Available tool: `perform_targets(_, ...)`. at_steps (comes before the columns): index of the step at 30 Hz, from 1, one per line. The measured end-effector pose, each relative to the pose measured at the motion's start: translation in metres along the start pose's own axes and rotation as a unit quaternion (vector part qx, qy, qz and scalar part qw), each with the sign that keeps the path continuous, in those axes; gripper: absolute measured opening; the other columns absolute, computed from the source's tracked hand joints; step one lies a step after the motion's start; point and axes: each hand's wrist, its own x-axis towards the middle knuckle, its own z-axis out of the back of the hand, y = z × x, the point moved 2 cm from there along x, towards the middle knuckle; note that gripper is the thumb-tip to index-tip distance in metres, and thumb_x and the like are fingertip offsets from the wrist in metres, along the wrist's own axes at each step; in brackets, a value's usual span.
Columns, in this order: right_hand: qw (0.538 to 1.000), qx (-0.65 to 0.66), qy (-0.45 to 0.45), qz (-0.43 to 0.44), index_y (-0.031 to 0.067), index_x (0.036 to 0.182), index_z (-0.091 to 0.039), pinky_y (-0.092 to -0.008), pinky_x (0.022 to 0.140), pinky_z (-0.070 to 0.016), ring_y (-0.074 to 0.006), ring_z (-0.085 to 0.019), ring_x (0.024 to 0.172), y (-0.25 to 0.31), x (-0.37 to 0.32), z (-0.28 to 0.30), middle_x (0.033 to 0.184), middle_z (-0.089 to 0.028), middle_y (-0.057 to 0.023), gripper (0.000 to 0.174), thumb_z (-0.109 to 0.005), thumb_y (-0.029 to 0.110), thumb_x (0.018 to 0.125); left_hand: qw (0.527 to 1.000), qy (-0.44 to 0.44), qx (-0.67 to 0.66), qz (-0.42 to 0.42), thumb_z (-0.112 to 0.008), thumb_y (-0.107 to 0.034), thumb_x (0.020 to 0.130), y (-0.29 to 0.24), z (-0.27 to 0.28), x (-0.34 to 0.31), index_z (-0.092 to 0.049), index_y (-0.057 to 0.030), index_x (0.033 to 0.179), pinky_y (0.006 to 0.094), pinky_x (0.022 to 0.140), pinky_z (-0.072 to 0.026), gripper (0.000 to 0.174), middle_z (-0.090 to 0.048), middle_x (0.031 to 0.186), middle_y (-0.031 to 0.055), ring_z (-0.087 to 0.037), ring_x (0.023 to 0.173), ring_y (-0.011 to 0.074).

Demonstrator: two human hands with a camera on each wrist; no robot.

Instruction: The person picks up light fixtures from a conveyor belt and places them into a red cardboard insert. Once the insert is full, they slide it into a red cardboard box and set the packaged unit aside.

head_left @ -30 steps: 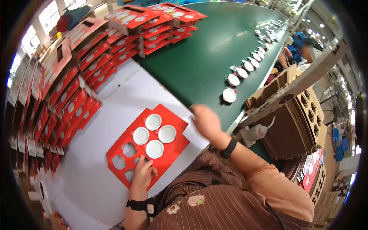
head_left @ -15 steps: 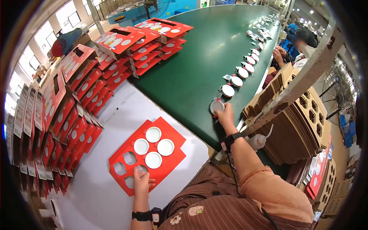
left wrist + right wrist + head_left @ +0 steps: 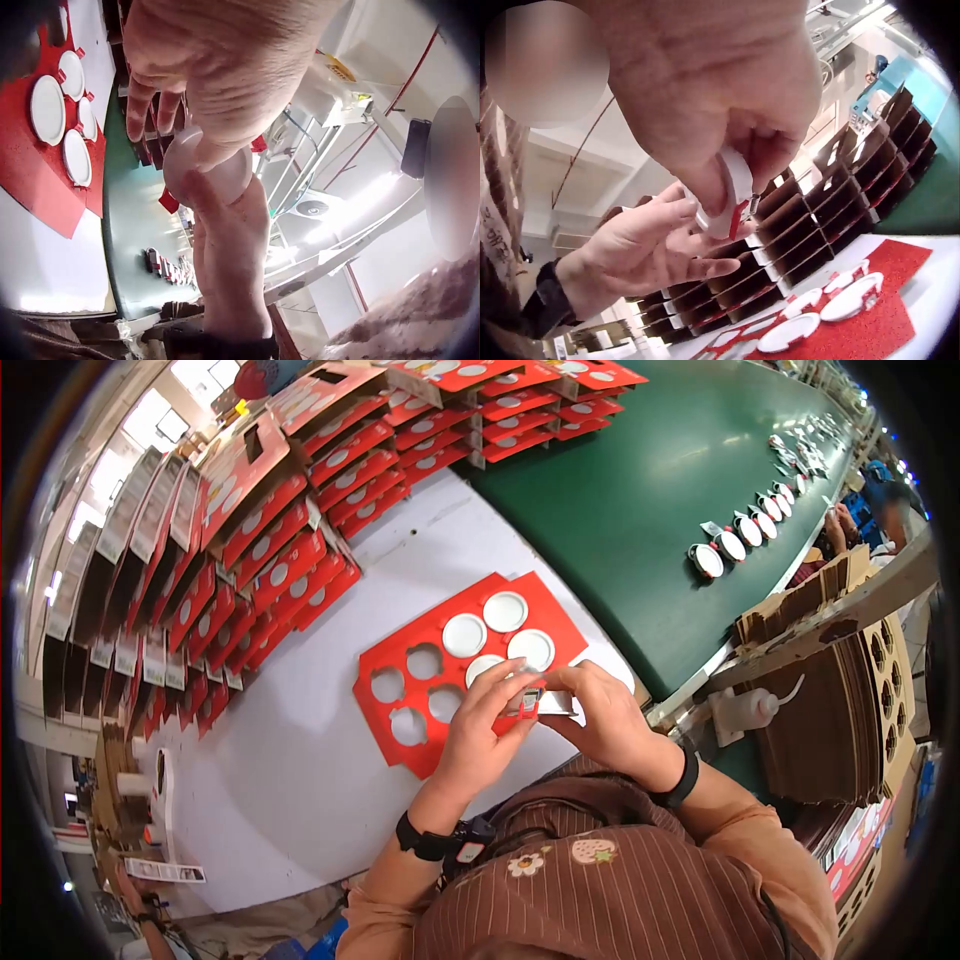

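Note:
Both hands hold one white round downlight (image 3: 176,169) with red clip tabs, raised over the near edge of a red card (image 3: 562,624). My right hand (image 3: 612,722) pinches its rim between thumb and fingers; the right wrist view shows the downlight (image 3: 739,180) edge-on. My left hand (image 3: 478,738) meets it from the other side, thumb on the white face in the left wrist view. Several white downlights (image 3: 505,612) sit in the card's cutouts, one partly hidden by the left hand. Open round cutouts show at the card's left part.
A green conveyor (image 3: 620,530) carries a row of downlights (image 3: 707,561) along its right side. Stacked red printed cartons (image 3: 250,490) line the white table's (image 3: 290,760) left and back. Brown cardboard inserts (image 3: 820,710) and a squeeze bottle (image 3: 748,712) stand at right. Another person sits beyond the conveyor.
My right hand reached to the conveyor, took the nearest downlight and brought it back over the card. The left hand has lifted off the card and now holds the downlight too.

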Motion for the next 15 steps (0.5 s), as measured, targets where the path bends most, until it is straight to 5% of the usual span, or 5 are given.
perform_targets(2,0.998,0.006,0.05,0.044,0.0035,0.107,-0.053,-0.0381,0.065,-0.0492,-0.0283,-0.059,0.078,0.014,0.001,0.005,0.089,-0.061,-0.0107,0.049,-0.079,0.004,0.065,0.997,0.005,-0.073,0.026,-0.064,0.008,0.077,0.001,0.005,-0.01,-0.055,-0.005,0.124,0.0297,0.088,-0.05,0.05,-0.046,0.134,0.0122,-0.054,0.115,0.0214)
perform_targets(5,0.976,0.166,0.137,-0.021,0.0039,0.108,-0.058,-0.034,0.076,-0.0495,-0.0247,-0.061,0.086,0.025,0.007,0.017,0.093,-0.061,-0.0102,0.037,-0.074,0.007,0.076,0.995,0.022,-0.098,0.017,-0.066,0.009,0.078,-0.003,0.011,-0.023,-0.054,-0.0004,0.118,0.0265,0.078,-0.053,0.042,-0.054,0.123,0.0112,-0.061,0.097,0.0153)
perform_targets(12,0.932,0.278,0.227,-0.04,0.0,0.097,-0.063,-0.0278,0.078,-0.0488,-0.0132,-0.061,0.086,0.023,0.02,0.017,0.091,-0.066,-0.0055,0.014,-0.066,0.01,0.088,0.982,0.097,-0.125,0.105,-0.065,0.007,0.081,-0.007,0.014,-0.041,-0.055,-0.0034,0.119,0.0226,0.075,-0.0486,0.04,-0.057,0.115,0.0068,-0.058,0.099,0.0107)
perform_targets(14,0.921,0.304,0.232,-0.078,0.0004,0.096,-0.063,-0.0256,0.074,-0.0484,-0.0105,-0.06,0.08,0.014,0.018,0.008,0.085,-0.065,-0.0018,0.013,-0.066,0.01,0.088,0.926,0.049,-0.35,0.131,-0.064,0.007,0.083,-0.008,0.004,-0.045,-0.049,-0.0045,0.127,0.0252,0.08,-0.0488,0.048,-0.057,0.115,0.0049,-0.055,0.1,0.0101)
perform_targets(15,0.893,0.364,0.225,-0.141,0.0006,0.095,-0.063,-0.0248,0.072,-0.048,-0.0093,-0.058,0.079,0.006,0.016,0.002,0.084,-0.063,-0.0006,0.011,-0.065,0.01,0.089,0.926,0.045,-0.351,0.13,-0.064,0.007,0.083,-0.011,0.005,-0.045,-0.049,-0.0045,0.127,0.0252,0.08,-0.0488,0.048,-0.057,0.115,0.0049,-0.055,0.1,0.0101)
